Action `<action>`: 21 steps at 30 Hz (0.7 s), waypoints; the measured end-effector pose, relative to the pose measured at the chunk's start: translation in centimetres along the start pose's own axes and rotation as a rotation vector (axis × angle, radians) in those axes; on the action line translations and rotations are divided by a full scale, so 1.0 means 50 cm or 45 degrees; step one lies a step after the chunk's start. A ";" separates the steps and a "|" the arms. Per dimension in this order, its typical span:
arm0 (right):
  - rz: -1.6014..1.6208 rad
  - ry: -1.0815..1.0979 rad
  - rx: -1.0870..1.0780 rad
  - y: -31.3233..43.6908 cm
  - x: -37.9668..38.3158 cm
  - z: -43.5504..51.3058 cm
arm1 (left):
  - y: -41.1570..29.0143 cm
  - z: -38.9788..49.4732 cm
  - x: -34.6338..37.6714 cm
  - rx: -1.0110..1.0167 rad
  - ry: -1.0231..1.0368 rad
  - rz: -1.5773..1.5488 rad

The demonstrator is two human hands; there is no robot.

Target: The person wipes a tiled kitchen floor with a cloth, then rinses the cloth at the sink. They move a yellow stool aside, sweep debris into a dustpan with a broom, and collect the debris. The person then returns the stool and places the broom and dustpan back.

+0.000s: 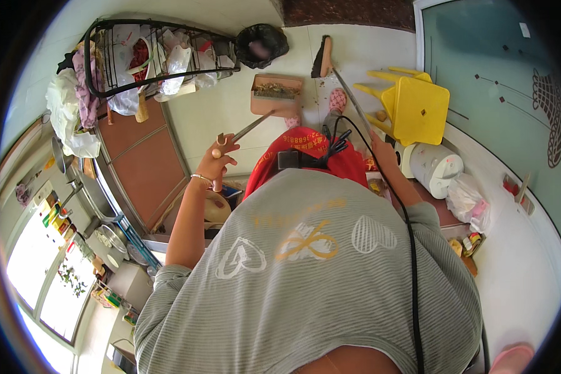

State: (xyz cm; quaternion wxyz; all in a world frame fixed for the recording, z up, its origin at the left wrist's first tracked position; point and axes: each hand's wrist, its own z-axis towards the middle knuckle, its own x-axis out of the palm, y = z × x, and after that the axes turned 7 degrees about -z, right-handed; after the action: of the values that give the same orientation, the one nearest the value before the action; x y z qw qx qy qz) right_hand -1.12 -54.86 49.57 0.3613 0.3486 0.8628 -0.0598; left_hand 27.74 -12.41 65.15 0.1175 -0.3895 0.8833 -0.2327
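My left hand [219, 161] loosely holds the handle [252, 127] of a pinkish-brown dustpan [280, 107], its fingers partly spread. The dustpan rests on the tiled floor with debris inside, beside a toothed edge. My right hand [381, 147] grips the metal pole [353, 98] of a broom; the fingers are partly hidden by a black cable. The broom head [326, 56], with dark bristles, lies on the floor right of the dustpan. Small bits of debris [317, 99] are scattered between the broom head and a pink slipper [337, 99].
A black-bagged bin [262, 46] stands beyond the dustpan. A loaded black wire rack [163, 75] is at the upper left, above brown cabinet doors [140, 154]. Yellow plastic stools [420, 110] and a white cylindrical appliance [432, 168] are at the right, near a glass door [486, 42].
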 end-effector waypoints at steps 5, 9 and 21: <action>0.133 -0.163 0.012 0.058 -0.021 -0.091 | 0.045 0.007 -0.068 0.039 0.078 0.051; 0.184 -0.394 -0.081 0.122 -0.013 0.007 | 0.078 0.024 -0.107 0.080 0.097 0.096; 0.584 -0.415 0.093 0.107 0.124 -0.213 | 0.159 0.108 -0.176 -0.124 0.081 0.161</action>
State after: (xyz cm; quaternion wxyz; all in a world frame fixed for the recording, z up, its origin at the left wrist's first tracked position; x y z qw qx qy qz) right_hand -6.93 -43.61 54.03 0.4865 0.5334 0.6891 -0.0627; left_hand 30.69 -2.95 56.72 0.0849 -0.3305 0.9198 -0.1936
